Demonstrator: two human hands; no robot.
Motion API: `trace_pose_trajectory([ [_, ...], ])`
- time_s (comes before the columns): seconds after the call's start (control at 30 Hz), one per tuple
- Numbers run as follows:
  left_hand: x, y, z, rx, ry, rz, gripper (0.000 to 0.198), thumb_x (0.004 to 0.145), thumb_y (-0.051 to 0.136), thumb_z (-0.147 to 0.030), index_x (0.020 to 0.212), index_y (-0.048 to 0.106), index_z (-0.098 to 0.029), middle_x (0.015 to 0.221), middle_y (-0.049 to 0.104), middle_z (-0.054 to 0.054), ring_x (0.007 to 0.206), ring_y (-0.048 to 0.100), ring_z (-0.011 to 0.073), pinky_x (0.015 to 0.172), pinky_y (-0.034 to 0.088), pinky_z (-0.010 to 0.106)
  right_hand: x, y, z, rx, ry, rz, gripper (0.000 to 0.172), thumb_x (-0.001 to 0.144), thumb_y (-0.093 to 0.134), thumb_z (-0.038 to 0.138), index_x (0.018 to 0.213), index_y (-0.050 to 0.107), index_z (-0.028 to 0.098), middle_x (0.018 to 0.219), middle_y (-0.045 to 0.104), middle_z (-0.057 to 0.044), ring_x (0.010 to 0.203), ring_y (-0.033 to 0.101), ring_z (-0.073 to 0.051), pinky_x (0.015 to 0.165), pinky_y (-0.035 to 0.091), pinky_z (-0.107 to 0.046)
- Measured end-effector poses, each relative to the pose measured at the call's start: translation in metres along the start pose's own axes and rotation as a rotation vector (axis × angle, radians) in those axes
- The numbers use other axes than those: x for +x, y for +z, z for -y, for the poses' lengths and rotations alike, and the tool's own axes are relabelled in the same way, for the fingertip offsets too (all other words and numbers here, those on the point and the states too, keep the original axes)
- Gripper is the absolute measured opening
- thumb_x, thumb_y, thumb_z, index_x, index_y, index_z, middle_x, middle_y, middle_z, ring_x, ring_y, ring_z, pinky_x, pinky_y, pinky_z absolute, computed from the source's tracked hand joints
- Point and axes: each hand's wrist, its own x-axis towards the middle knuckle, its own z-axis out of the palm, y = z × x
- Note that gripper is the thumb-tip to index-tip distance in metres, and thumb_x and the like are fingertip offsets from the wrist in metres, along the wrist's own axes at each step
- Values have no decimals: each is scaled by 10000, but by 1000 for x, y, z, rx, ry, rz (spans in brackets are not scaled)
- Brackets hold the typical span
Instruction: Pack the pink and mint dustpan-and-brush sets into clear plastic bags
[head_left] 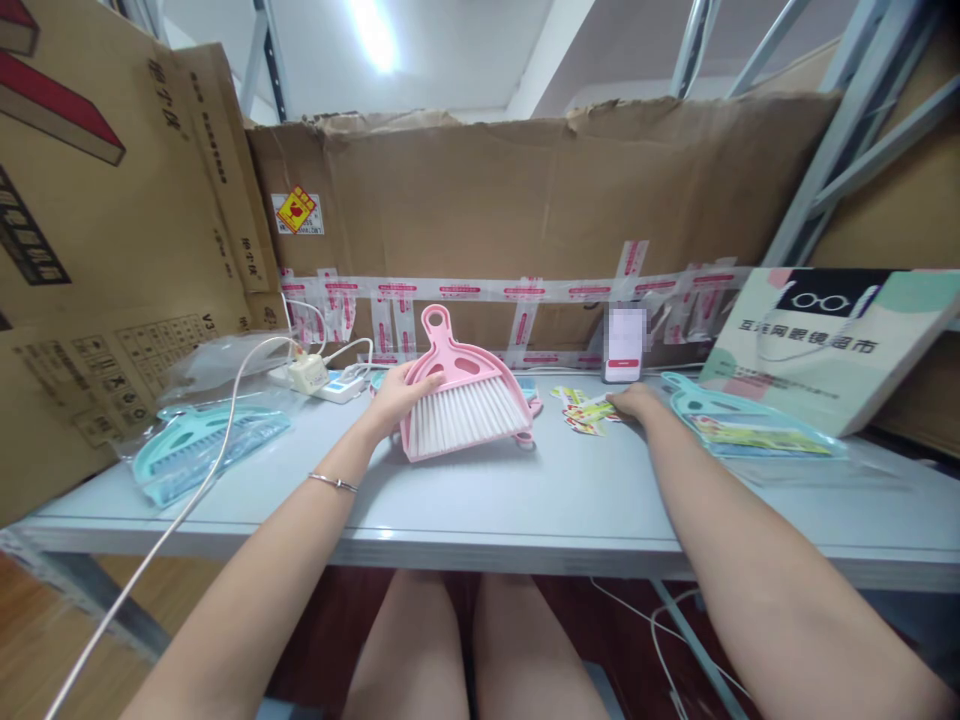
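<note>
My left hand [399, 400] is closed on a pink dustpan [442, 327] with a white-bristled brush [469, 415] nested in it. The thumb lies across the front, and the set is tilted up with its handle at the top. Behind it, part of a blue piece and another pink piece [525, 438] show. My right hand [634, 402] reaches to a small pile of colourful printed paper labels [585, 412]. Its fingertips are closed on the edge of one label at the right of the pile; the other fingers are mostly hidden.
Bagged blue dustpan sets lie at left [187, 450] and right [750, 425]. A phone [625, 345] leans against the cardboard [487, 210] behind. A white cable [225, 440] runs from a plug [309, 374] across the table's left. A printed carton [825, 345] stands at right.
</note>
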Motion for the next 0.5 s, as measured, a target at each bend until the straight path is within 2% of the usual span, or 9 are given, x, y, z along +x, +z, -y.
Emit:
trace_pose_trajectory([
  [0.13, -1, 0, -2, 9, -5, 3, 453, 655, 726, -425, 985, 661, -121, 970, 696, 110, 880, 641, 239, 747, 485, 301, 4, 0, 0, -15, 77, 26, 230, 627, 704, 248, 766, 680, 67, 862, 658, -259, 886, 642, -362, 730, 494, -415],
  [0.23, -1, 0, -3, 7, -5, 0, 460, 654, 727, -423, 995, 661, -122, 988, 694, 113, 890, 642, 242, 754, 486, 305, 2, -3, 0, 17, 72, -11, 163, 607, 714, 235, 705, 666, 114, 788, 663, -209, 867, 646, -336, 726, 496, -397],
  [0.33, 0, 0, -3, -2, -9, 4, 466, 660, 724, -414, 1018, 657, -123, 1001, 693, 113, 894, 641, 238, 757, 485, 303, -3, -14, 8, 59, 21, -92, 94, 650, 668, 235, 677, 628, 155, 761, 656, -154, 905, 632, -299, 761, 488, -373],
  [0.4, 1, 1, -2, -11, -17, 2, 460, 666, 719, -410, 1021, 656, -125, 996, 695, 108, 891, 641, 234, 753, 484, 299, -9, -30, 21, 216, -34, -165, 90, 691, 628, 247, 715, 589, 170, 727, 641, -108, 848, 638, -259, 716, 492, -345],
  [0.47, 1, 1, -1, -9, -24, -12, 434, 670, 714, -408, 997, 661, -127, 987, 697, 103, 886, 641, 232, 747, 485, 297, -23, -53, 38, 567, -127, -183, 122, 706, 617, 256, 765, 529, 195, 644, 606, -38, 677, 630, -199, 588, 479, -291],
  [0.5, 1, 2, -1, -3, -26, -23, 415, 671, 713, -405, 974, 664, -126, 978, 698, 101, 882, 641, 232, 742, 484, 296, -33, -65, 47, 788, -195, -135, 163, 702, 628, 268, 777, 495, 212, 594, 580, 0, 576, 602, -168, 515, 451, -260],
])
